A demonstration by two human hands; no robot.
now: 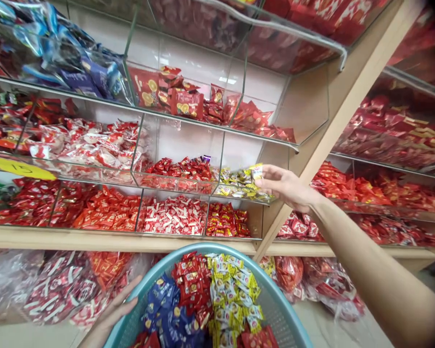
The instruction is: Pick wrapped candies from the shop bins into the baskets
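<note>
My right hand (288,187) reaches up to a clear shelf bin of yellow-and-white wrapped candies (239,186) and pinches one yellow candy (256,171) between fingertips above the pile. My left hand (112,311) grips the left rim of a teal plastic basket (275,299) at the bottom. The basket holds blue, red and yellow-white wrapped candies (217,295) in separate heaps.
Clear-fronted bins (174,212) of red and white wrapped sweets fill the wooden shelving on several levels. Blue packets (76,63) lie in the top left bin. A yellow price label (20,168) sticks on the left. Bagged candy (58,285) lies below the shelf.
</note>
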